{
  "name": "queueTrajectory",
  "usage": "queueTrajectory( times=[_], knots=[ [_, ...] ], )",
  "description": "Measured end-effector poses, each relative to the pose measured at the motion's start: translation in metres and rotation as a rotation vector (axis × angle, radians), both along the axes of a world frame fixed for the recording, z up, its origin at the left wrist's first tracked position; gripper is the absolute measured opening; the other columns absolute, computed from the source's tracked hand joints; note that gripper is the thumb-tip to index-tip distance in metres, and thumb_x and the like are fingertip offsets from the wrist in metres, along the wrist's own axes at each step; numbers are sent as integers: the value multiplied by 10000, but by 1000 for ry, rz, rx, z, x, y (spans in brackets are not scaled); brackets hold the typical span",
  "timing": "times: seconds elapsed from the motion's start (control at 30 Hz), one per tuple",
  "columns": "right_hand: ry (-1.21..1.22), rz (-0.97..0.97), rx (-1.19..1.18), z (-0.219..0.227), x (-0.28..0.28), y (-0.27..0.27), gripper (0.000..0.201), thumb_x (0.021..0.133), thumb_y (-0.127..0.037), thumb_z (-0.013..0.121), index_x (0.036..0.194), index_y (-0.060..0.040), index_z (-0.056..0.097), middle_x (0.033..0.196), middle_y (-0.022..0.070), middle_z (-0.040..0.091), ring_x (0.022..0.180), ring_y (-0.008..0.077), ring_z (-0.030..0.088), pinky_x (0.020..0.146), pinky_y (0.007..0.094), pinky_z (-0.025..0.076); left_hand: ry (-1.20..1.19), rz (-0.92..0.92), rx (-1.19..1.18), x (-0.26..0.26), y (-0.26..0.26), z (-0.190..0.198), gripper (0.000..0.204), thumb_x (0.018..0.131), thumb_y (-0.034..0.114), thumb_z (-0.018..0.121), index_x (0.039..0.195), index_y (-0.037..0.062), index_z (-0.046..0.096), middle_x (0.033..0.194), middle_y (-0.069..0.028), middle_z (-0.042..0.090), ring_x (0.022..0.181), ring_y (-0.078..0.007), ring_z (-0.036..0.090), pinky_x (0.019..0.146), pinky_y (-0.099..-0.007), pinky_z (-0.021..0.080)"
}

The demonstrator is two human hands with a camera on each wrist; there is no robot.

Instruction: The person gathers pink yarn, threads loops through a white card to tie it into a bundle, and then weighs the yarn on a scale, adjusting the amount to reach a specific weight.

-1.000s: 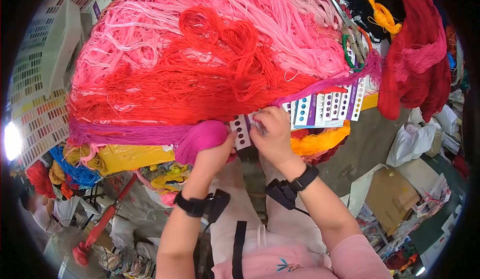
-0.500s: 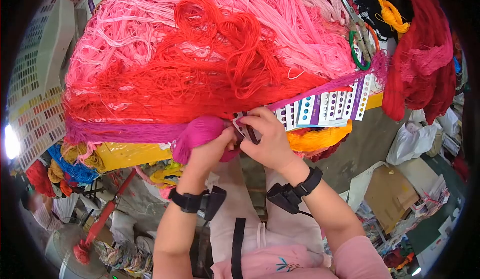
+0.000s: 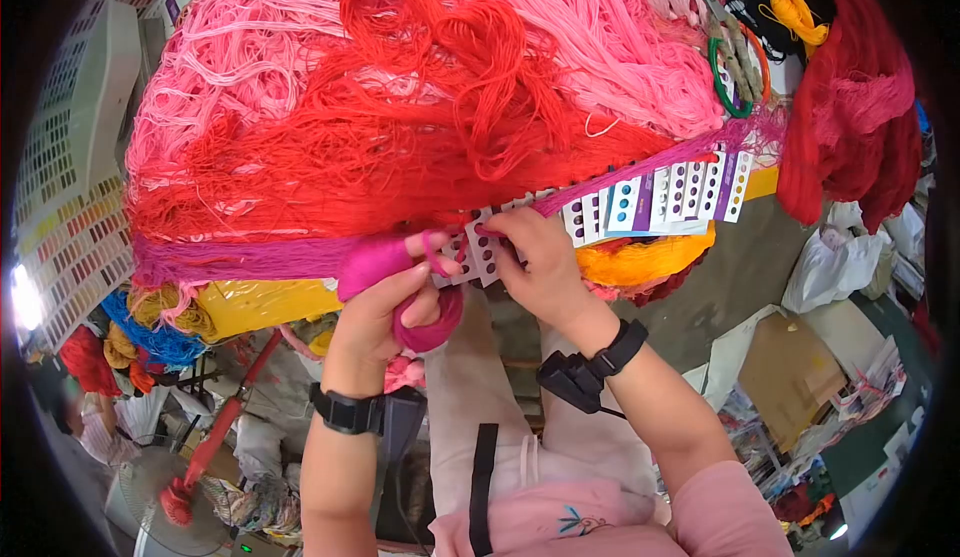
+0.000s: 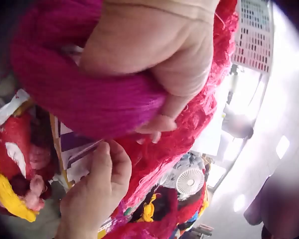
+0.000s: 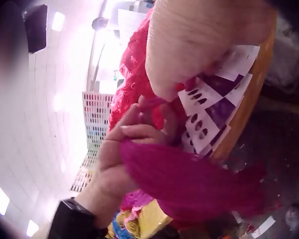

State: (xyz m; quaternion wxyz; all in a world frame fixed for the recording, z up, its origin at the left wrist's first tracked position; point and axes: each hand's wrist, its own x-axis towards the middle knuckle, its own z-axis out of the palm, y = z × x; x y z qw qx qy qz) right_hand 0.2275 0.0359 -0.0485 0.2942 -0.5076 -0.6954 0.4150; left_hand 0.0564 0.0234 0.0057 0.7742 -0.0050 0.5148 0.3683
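Observation:
In the head view my left hand (image 3: 385,307) holds a thick magenta hank of thread (image 3: 372,265), and a strand loops about its raised fingers. My right hand (image 3: 535,262) is just to the right, thumb and forefinger pinching magenta thread at the top of a white card with punched holes (image 3: 483,249). The right wrist view shows this thread close against the punched card (image 5: 199,124), while the hank (image 5: 189,179) hangs from the left hand. The left wrist view has the hank (image 4: 89,102) wrapped under the left thumb; the right fingertips (image 4: 105,149) meet just below it.
Loose pink (image 3: 270,77) and red thread (image 3: 350,187) cover the table, with magenta thread (image 3: 230,262) along its front edge. More punched cards (image 3: 650,202) fan out rightward above a yellow-orange hank (image 3: 650,262). Scissors (image 3: 735,67) lie at the back right; a fan (image 3: 175,497) stands lower left.
My left hand has shifted left and turned, its fingers opening out with a strand looped over them. The right hand has stayed by the cards, its fingertips now at a card's upper end.

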Motion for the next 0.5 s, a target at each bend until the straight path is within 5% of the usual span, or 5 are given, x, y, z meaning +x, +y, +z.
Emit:
queueTrajectory(
  times=[0.07,0.13,0.23,0.33,0.5],
  knots=[
    [42,-3,-40,-4,0,-1,267,619,-9,551,884,-27,532,790,123,530,712,270,509,651,307,408,-86,-28,-14,6,6,-2,150,778,48,463,893,-12,538,660,-38,521,460,-60,406,432,-166,326],
    [306,-150,-140,-5,-3,0,234,635,3,521,862,-51,528,735,106,542,667,247,520,598,323,366,222,-425,64,21,6,-18,121,781,63,468,855,-1,539,641,-40,529,448,-61,443,421,-174,353],
    [192,-77,-119,-8,-3,1,272,623,-72,568,890,-69,517,781,108,514,699,256,505,611,336,356,471,-426,119,23,1,-22,98,781,76,474,826,11,533,615,-32,530,459,-69,474,428,-184,378],
    [-176,-18,-53,8,-14,2,321,597,-150,598,900,-84,516,820,105,465,733,279,478,621,372,350,507,-232,4,-8,-5,2,123,791,150,491,797,36,534,589,-23,517,436,-81,450,404,-184,352],
    [-256,-30,-89,5,-19,0,352,569,-193,607,895,-99,513,823,99,426,746,287,453,630,390,339,259,104,-196,-118,-27,39,264,811,281,474,620,100,441,489,25,409,356,-42,328,341,-168,260]
  ],
)
